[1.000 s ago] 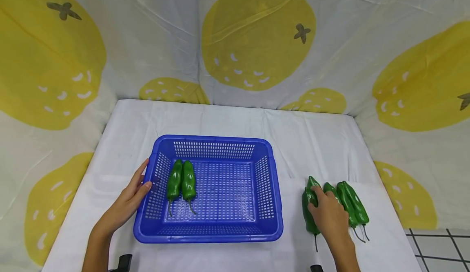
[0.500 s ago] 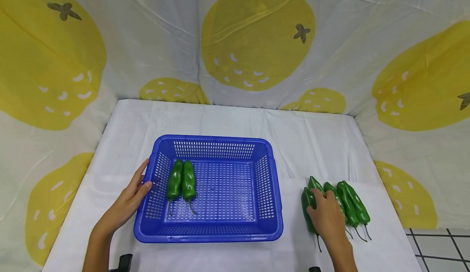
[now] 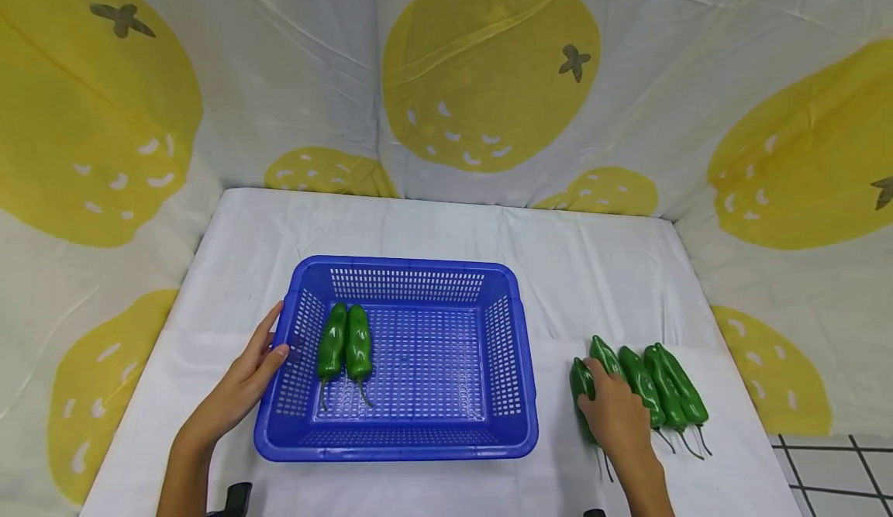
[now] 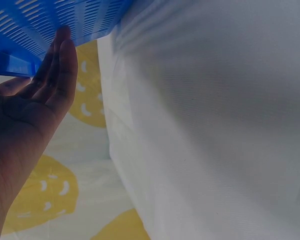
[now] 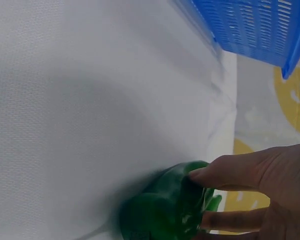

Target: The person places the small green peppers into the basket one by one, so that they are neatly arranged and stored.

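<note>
Fingers of rt hand pinch glossy, tapered pepper.

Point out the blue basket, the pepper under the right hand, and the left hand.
blue basket [image 3: 391, 449], head view, on its near rim.
pepper under the right hand [image 3: 580, 377], head view, on its exposed upper end.
left hand [image 3: 240, 384], head view, on the back of the hand.

The white table lies bare behind the blue basket and in the strip between the basket and the row of loose peppers; inside the basket two peppers fill the left side, the right stays free; the left hand blocks its left wall; cloth walls close three sides.
</note>
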A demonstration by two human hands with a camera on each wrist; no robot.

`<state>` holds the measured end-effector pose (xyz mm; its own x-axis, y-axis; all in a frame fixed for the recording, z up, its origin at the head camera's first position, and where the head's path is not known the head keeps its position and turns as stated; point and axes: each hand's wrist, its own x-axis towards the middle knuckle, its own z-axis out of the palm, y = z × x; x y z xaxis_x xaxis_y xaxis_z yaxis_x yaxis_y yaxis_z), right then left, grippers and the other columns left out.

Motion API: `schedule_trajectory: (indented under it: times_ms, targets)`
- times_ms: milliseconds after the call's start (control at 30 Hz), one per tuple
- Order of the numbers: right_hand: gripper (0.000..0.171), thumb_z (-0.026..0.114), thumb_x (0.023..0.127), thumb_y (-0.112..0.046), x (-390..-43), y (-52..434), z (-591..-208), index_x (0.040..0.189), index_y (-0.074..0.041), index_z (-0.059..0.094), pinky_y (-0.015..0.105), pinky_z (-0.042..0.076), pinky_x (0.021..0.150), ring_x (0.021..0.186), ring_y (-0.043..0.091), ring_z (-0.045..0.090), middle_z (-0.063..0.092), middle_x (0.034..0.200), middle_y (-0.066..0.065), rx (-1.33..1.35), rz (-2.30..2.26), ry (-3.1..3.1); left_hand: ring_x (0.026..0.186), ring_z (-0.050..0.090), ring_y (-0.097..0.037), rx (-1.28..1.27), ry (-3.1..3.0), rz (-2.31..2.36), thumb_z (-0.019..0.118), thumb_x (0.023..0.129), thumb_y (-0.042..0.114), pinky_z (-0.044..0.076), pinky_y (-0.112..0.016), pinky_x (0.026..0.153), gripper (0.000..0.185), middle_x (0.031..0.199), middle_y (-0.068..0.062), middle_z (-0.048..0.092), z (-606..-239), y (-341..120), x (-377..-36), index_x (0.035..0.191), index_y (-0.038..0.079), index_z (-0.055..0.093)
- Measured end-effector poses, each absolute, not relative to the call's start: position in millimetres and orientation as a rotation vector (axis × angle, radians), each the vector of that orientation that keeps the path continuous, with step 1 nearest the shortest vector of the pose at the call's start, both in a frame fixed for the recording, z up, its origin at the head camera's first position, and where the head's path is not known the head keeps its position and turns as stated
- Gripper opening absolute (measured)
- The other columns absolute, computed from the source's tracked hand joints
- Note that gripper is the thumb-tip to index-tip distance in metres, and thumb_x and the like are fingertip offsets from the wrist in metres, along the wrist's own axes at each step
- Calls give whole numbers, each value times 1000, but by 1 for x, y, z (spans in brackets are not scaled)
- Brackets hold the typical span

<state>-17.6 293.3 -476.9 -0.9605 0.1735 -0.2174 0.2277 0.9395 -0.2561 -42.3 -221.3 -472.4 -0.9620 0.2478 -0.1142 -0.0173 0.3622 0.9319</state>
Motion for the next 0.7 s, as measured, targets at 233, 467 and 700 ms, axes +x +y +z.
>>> schedule_trajectory:
  times_ms: [233, 467, 700]
  targets:
    - [57, 68, 87, -8, -17, 293, -475, 141, -3, 48, 49, 46, 48, 63, 36, 59, 60, 112, 35, 297, -428, 2895, 133, 30, -63, 203, 2383, 1636, 41, 108, 24, 42, -72, 88, 68, 157, -33, 18, -473, -221, -43, 161, 28, 1]
    - [59, 68, 87, -9, -20, 293, -469, 142, -2, 47, 51, 47, 50, 67, 41, 60, 59, 114, 35, 271, -424, 2945, 133, 30, -62, 210, 2386, 1627, 41, 108, 24, 40, -72, 90, 67, 157, -32, 18, -476, -221, -43, 161, 29, 1]
    - [56, 71, 87, -8, -28, 285, -454, 139, -2, 49, 49, 47, 48, 67, 43, 61, 60, 106, 33, 198, -480, 3064, 133, 30, -63, 216, 2396, 1621, 41, 108, 24, 42, -73, 88, 67, 157, -32, 18, -476, -223, -43, 161, 30, 1]
